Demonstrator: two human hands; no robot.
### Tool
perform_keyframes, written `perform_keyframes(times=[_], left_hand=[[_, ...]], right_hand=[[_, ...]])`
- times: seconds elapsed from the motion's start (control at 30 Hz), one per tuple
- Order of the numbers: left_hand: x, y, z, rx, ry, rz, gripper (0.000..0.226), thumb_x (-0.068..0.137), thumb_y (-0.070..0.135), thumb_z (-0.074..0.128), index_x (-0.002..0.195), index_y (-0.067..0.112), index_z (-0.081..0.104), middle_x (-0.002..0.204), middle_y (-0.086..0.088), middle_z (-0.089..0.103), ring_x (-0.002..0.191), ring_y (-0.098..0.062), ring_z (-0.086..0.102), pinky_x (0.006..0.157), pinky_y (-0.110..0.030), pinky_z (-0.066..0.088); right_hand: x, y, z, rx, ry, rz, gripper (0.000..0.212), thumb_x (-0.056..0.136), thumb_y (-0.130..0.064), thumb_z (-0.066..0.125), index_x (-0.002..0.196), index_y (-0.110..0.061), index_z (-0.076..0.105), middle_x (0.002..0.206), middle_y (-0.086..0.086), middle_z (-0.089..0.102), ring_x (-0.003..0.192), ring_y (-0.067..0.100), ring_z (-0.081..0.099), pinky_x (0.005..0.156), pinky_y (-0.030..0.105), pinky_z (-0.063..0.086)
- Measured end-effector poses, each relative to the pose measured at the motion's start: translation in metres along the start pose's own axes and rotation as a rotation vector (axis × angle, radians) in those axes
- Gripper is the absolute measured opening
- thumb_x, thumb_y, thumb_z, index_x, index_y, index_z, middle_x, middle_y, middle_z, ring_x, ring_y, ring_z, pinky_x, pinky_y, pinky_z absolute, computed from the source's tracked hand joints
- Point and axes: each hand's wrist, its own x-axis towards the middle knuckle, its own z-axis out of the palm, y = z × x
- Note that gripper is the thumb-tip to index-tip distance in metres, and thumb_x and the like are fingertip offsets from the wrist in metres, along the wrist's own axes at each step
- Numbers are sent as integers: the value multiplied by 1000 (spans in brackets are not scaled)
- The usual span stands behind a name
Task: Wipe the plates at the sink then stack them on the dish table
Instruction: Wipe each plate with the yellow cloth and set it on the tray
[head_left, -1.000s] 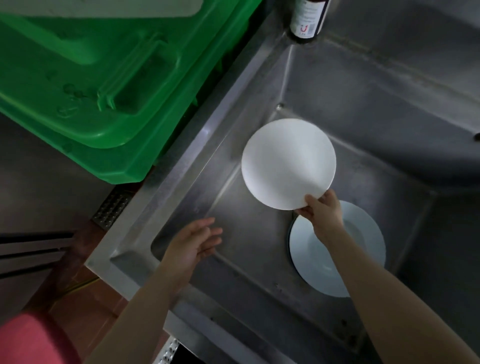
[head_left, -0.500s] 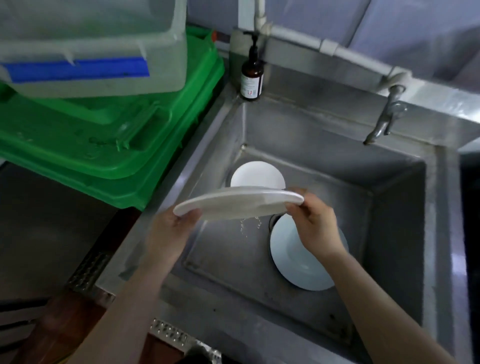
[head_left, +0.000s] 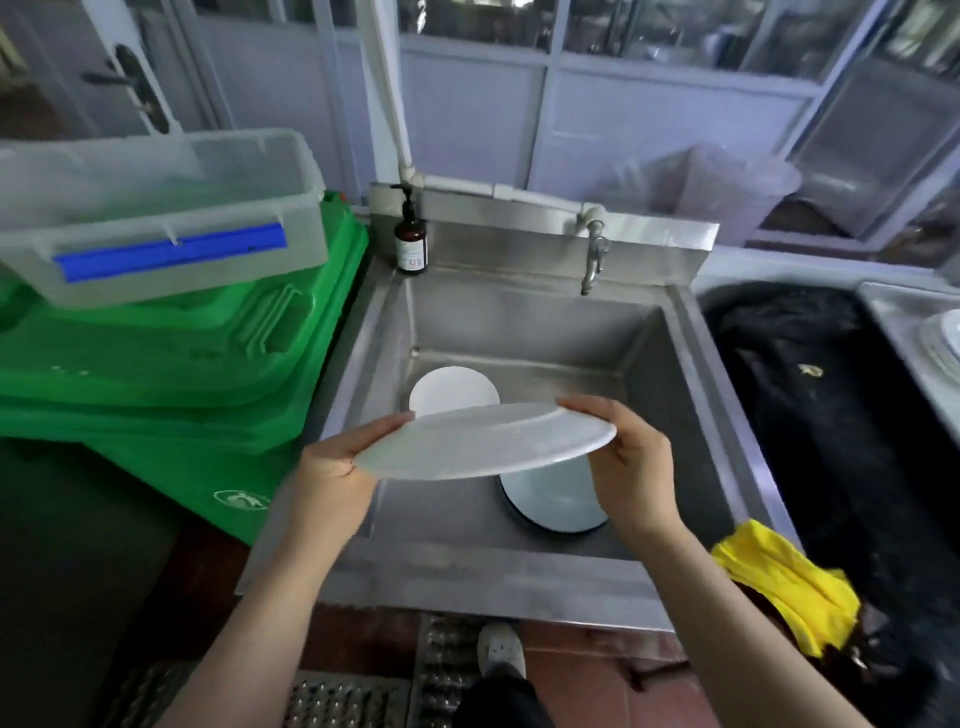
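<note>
A white plate (head_left: 483, 441) hangs nearly flat above the steel sink (head_left: 524, 571), underside facing me. My left hand (head_left: 337, 467) grips its left rim and my right hand (head_left: 631, 462) grips its right rim. Two more plates lie on the sink floor: a small white plate (head_left: 449, 392) at the back left and a pale plate (head_left: 553, 499) near the front, partly hidden by the held one. A yellow cloth (head_left: 784, 587) lies at the sink's front right corner. Stacked plates (head_left: 948, 343) show at the far right edge on a steel surface.
Green bins (head_left: 171, 374) with a clear tub (head_left: 156, 218) on top crowd the left side. A brown soap bottle (head_left: 412, 244) and a tap (head_left: 595, 260) stand at the sink's back. A black bag (head_left: 810, 395) fills the space to the right. My shoe (head_left: 501, 649) is below.
The plate went from one-handed and upright in the sink to held flat in both hands, raised higher. My head lifted, so more of the room shows.
</note>
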Motion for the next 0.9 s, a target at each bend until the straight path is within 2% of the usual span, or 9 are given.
perform_keyframes(times=[0.2, 0.33, 0.4, 0.43, 0.5, 0.63, 0.7, 0.77, 0.9], left_hand=[[-11, 24, 19, -20, -133, 87, 56, 76, -16, 68, 98, 35, 72, 108, 7, 71, 98, -7, 67, 90, -23, 50], [-15, 43, 40, 29, -193, 93, 38, 80, -8, 69, 101, 23, 75, 88, 36, 67, 87, 14, 63, 77, -3, 45], [-17, 53, 54, 78, -218, 107, 15, 83, -4, 69, 76, 7, 75, 63, 34, 64, 60, 17, 56, 59, 1, 38], [-19, 57, 62, 96, -220, 99, 49, 84, -1, 69, 50, 30, 51, 46, 26, 55, 46, 11, 47, 49, -2, 33], [-20, 64, 79, 77, -231, 64, 54, 84, 7, 70, 44, 27, 40, 37, 12, 35, 37, -3, 32, 40, -12, 24], [-20, 81, 113, 61, -343, -66, 37, 86, 24, 68, 66, -4, 57, 58, 2, 55, 51, -10, 45, 53, -22, 35], [-23, 91, 133, 13, -410, -141, 11, 89, 19, 64, 82, 14, 70, 81, 8, 73, 73, -12, 68, 66, -25, 54], [-28, 97, 154, -24, -467, -202, 24, 92, 10, 59, 93, 33, 67, 93, 13, 75, 87, -9, 70, 69, -27, 59], [-41, 97, 197, -87, -431, -318, 32, 93, 4, 56, 99, 34, 64, 98, 13, 74, 91, -10, 69, 65, -29, 58]], right_hand=[[-26, -21, -42, 25, 142, 47, 53, 83, 15, 57, 96, -34, 70, 102, -14, 70, 96, 6, 66, 82, 20, 51], [-33, -24, -70, -31, 217, 67, 46, 84, 9, 59, 93, -35, 67, 91, -25, 70, 90, -4, 64, 77, 11, 47], [-32, -20, -86, -34, 266, 108, 31, 84, 3, 65, 89, -28, 66, 80, -30, 67, 76, -10, 61, 66, 3, 41], [-30, -16, -94, -39, 292, 133, 25, 84, 0, 66, 87, -25, 64, 74, -30, 65, 70, -12, 59, 61, 3, 40], [-25, -7, -108, -33, 342, 167, 23, 84, -4, 68, 81, -27, 62, 69, -27, 64, 64, -11, 57, 58, 4, 40], [-11, 13, -139, 91, 361, 246, 21, 84, -8, 67, 81, -29, 67, 72, -9, 70, 64, 3, 59, 66, 26, 50], [-5, 24, -159, 81, 322, 257, 23, 83, -9, 65, 81, -32, 69, 69, -9, 69, 61, 3, 55, 63, 28, 46], [-1, 34, -180, 75, 281, 262, 28, 83, -8, 65, 80, -36, 70, 68, -10, 68, 60, 1, 55, 61, 25, 47], [-5, 67, -219, 95, 217, 284, 27, 86, -11, 65, 88, -38, 70, 80, -12, 73, 71, 3, 67, 62, 17, 54]])
